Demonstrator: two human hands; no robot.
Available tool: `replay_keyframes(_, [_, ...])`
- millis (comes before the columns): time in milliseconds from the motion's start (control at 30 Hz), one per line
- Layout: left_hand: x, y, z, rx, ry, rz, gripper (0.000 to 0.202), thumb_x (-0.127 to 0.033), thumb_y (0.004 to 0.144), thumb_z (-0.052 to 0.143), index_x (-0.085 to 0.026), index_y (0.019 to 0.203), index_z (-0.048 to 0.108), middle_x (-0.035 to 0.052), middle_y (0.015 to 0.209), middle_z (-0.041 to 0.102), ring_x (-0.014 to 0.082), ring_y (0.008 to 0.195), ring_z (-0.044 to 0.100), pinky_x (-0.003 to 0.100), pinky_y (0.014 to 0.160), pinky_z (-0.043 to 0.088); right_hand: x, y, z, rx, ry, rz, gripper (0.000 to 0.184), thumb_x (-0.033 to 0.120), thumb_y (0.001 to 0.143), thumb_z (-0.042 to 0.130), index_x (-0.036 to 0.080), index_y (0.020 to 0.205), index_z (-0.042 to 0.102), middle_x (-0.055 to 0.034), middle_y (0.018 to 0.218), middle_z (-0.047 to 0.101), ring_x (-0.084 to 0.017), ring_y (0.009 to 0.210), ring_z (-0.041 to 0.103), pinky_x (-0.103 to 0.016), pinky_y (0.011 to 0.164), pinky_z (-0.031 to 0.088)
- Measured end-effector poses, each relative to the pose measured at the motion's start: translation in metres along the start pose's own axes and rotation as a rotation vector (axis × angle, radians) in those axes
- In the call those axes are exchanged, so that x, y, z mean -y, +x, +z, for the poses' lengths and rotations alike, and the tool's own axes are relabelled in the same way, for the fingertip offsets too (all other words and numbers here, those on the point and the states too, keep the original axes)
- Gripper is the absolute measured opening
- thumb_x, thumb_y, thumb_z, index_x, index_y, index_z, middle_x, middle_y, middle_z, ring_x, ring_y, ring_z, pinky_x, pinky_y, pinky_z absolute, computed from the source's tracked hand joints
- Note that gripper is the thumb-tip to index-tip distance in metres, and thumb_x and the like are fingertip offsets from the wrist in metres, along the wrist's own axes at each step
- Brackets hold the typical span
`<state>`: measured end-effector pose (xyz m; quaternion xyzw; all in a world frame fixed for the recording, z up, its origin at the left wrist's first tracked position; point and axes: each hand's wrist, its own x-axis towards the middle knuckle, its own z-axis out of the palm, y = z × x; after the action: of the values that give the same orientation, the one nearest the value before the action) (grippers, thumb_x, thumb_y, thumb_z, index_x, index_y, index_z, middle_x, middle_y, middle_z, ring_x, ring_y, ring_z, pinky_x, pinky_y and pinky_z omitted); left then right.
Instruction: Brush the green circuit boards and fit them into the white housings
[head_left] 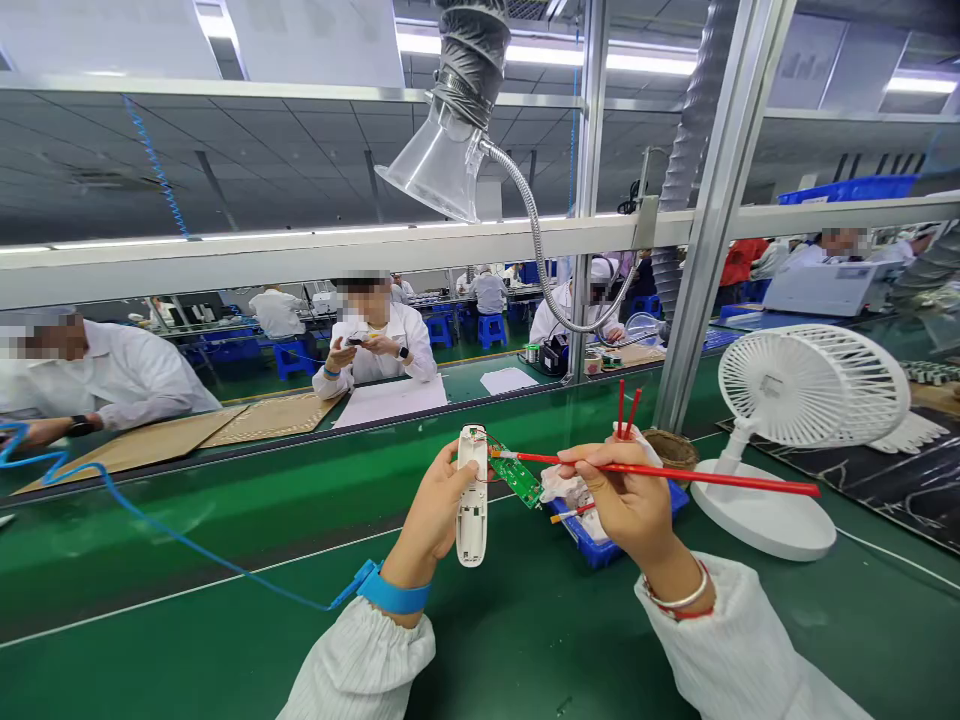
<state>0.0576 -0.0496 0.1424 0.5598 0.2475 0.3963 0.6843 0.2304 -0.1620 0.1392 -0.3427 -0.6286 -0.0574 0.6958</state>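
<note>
My left hand grips a long white plastic housing, held upright over the green table with its hollow inside facing me. A green circuit board hangs at the housing's right side, and thin wires show near the top. Between the fingers of my right hand is a thin red paintbrush. Its bristle tip reaches left to the upper end of the board; whether it touches cannot be told. A blue wrist strap with a cord circles my left wrist.
Behind my right hand sits a blue tray with crumpled white cloth and another brush. A white desk fan stands at the right. Overhead hangs a clear fume hood on a duct. Co-workers sit across the bench.
</note>
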Motion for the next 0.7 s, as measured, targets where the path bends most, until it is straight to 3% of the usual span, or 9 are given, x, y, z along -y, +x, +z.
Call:
replay_keyframes(233, [-0.002, -0.003, 0.0, 0.047, 0.017, 0.033, 0.048, -0.032, 0.076, 0.063, -0.018, 0.119, 0.047, 0.0063, 0.093, 0.066, 0.0198, 0.084, 0.061, 0.027, 0.066, 0.043, 0.003, 0.003, -0.005, 0.004, -0.059, -0.061, 0.023, 0.0, 0.083, 0.052, 0.021, 0.094, 0.052, -0.0037, 0.093, 0.066, -0.015, 0.073, 0.068, -0.03, 0.064, 0.058])
replay_keyframes(467, [-0.009, -0.004, 0.002, 0.03, -0.02, 0.048, 0.046, -0.029, 0.073, 0.066, -0.016, 0.114, 0.05, 0.0048, 0.085, 0.066, 0.019, 0.082, 0.061, 0.026, 0.068, 0.044, 0.007, 0.005, -0.011, -0.011, -0.037, -0.059, 0.025, -0.001, 0.083, 0.05, 0.02, 0.096, 0.05, -0.0044, 0.094, 0.066, -0.016, 0.072, 0.068, -0.031, 0.062, 0.059])
replay_keyframes(700, [-0.016, -0.008, 0.0, 0.034, -0.095, 0.077, 0.043, -0.027, 0.07, 0.07, -0.017, 0.109, 0.057, 0.0053, 0.095, 0.067, 0.0171, 0.08, 0.061, 0.03, 0.078, 0.045, -0.004, 0.007, -0.019, -0.008, -0.217, -0.089, 0.02, 0.003, 0.081, 0.055, 0.02, 0.092, 0.055, -0.0051, 0.088, 0.067, -0.021, 0.078, 0.068, -0.032, 0.06, 0.059])
